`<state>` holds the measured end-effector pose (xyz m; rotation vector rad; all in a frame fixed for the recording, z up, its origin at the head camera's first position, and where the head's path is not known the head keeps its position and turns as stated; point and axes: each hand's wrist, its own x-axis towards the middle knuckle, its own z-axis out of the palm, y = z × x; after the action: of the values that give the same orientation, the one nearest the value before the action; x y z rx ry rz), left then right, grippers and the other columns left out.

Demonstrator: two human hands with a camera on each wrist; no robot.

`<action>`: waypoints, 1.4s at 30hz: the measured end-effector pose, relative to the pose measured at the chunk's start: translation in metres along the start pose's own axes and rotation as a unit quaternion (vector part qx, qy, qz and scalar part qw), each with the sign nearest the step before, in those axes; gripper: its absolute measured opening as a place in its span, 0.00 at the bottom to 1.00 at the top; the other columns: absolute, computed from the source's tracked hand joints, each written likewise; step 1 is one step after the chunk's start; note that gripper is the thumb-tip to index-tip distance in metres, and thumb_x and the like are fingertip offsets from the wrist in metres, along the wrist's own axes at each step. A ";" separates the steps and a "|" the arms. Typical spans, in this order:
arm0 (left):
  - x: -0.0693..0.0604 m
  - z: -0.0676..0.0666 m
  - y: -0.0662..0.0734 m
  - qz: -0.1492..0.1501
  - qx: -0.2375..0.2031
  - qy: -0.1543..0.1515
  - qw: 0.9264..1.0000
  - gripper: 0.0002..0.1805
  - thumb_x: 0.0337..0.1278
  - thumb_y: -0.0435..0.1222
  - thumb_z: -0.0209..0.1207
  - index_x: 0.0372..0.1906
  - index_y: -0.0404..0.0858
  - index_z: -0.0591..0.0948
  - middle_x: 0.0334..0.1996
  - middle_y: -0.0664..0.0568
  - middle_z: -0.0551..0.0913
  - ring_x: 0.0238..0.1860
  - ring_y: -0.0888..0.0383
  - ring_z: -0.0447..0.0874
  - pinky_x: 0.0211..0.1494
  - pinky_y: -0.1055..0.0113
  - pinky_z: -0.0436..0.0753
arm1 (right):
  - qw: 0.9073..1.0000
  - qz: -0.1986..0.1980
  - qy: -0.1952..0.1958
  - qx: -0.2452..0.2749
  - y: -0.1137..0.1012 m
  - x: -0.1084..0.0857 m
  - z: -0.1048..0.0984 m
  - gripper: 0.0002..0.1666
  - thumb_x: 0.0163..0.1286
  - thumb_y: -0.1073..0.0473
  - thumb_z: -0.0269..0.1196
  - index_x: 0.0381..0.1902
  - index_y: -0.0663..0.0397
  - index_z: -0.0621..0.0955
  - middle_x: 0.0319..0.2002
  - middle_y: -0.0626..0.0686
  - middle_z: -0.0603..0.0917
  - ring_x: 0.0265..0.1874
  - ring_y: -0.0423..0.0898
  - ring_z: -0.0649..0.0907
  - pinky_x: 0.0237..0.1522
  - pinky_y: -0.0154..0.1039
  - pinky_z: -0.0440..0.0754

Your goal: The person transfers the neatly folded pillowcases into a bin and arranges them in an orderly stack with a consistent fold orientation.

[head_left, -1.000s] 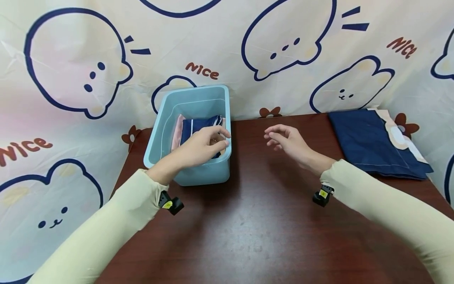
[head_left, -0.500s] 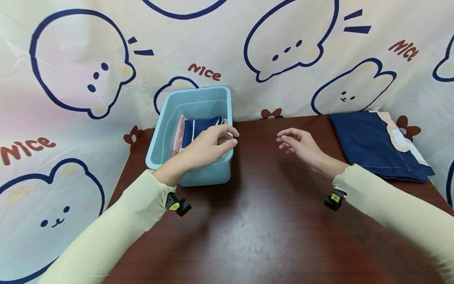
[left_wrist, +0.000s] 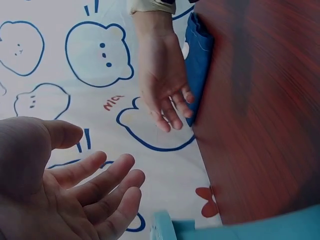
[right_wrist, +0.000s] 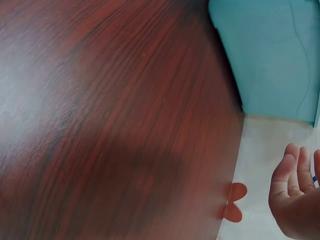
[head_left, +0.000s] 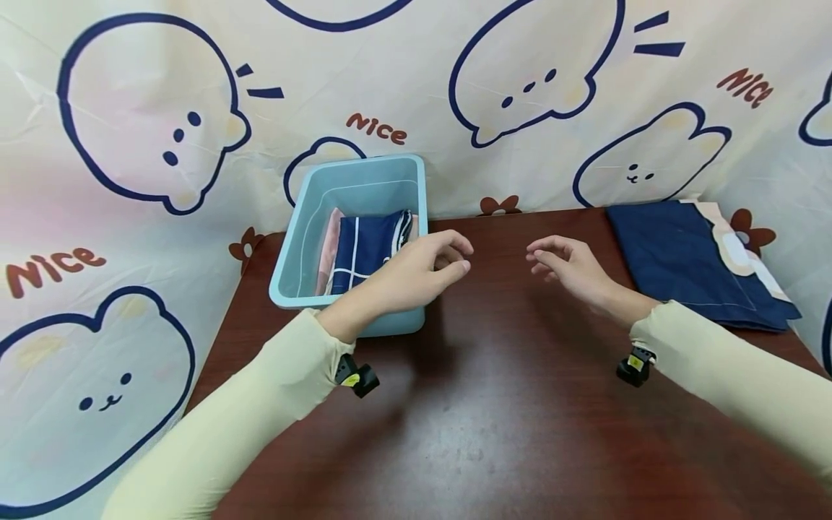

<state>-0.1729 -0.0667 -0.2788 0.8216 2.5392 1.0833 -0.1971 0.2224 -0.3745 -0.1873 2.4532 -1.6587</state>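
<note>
My left hand hovers in front of the right rim of a light blue plastic bin, its fingers loosely bent with nothing between them. In the left wrist view the same hand shows relaxed, spread fingers. To the right, my right hand hangs above the table, loosely bent and holding nothing. Inside the bin lie a folded navy cloth with white lines and a pink cloth along its left side. Part of these cloths is hidden behind my left hand. The right wrist view catches the right hand at its edge.
A larger folded navy cloth with a pale patterned edge lies at the table's right side. The dark red-brown wooden table meets a printed cartoon curtain at the back. A small camera is strapped to each wrist.
My left hand has moved right, from over the bin to past its right rim, uncovering more of the navy cloth inside. My right hand has shifted right too. Both stay without anything held.
</note>
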 end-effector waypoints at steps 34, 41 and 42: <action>0.031 0.093 -0.009 -0.058 -0.105 -0.039 0.992 0.14 0.74 0.42 0.54 0.58 0.44 0.78 0.48 0.52 0.86 0.46 0.61 0.83 0.46 0.69 0.79 | 0.987 -0.005 0.040 -0.154 0.042 -0.017 -0.037 0.22 0.81 0.52 0.50 0.59 0.64 0.77 0.55 0.68 0.82 0.37 0.26 0.79 0.37 0.27 0.80; 0.037 0.111 -0.023 -0.096 -0.126 -0.023 0.987 0.14 0.74 0.43 0.54 0.58 0.47 0.79 0.48 0.54 0.86 0.46 0.62 0.83 0.49 0.66 0.79 | 0.983 0.036 0.031 -0.175 0.057 -0.016 -0.047 0.25 0.82 0.49 0.49 0.62 0.63 0.75 0.55 0.69 0.81 0.41 0.41 0.82 0.36 0.29 0.80; 0.038 0.113 -0.025 -0.099 -0.128 -0.020 0.987 0.14 0.74 0.43 0.54 0.58 0.47 0.79 0.48 0.54 0.85 0.46 0.62 0.83 0.49 0.66 0.79 | 0.983 0.038 0.034 -0.176 0.059 -0.016 -0.049 0.26 0.82 0.49 0.49 0.63 0.63 0.75 0.55 0.69 0.81 0.41 0.42 0.82 0.36 0.30 0.80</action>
<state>-0.1637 0.0073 -0.3750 0.5071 2.3251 1.2763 -0.1922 0.2917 -0.4101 -0.0810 2.7516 -1.2083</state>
